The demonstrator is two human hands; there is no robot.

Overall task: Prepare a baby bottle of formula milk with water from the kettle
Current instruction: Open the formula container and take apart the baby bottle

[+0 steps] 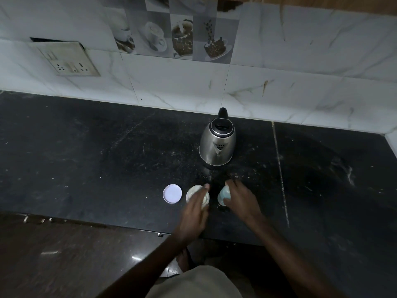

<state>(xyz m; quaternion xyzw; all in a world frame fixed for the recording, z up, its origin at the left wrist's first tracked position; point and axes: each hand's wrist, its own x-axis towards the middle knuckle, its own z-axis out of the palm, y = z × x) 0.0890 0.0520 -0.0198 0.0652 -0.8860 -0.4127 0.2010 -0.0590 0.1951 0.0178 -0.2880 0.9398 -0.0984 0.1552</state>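
A small, pale blue baby bottle (223, 193) is being gripped by the right hand (240, 197), fingers curled round its side, near the front edge of a dark stone bench (86, 158). Just to its left, an open round container (192, 193) with whitish contents is being partly covered by the left hand (194, 214). A pale round lid (172, 194) is lying flat beside the container. A steel kettle (217, 145) with a black lid and handle is standing behind both, spout turned toward the camera. A wall socket plate (68, 59) and coffee-print tiles (182, 37) are being shown above the bench. The left hand is being blurred by motion, so its grip cannot be told. Much of the bottle is being hidden by the right hand's fingers.
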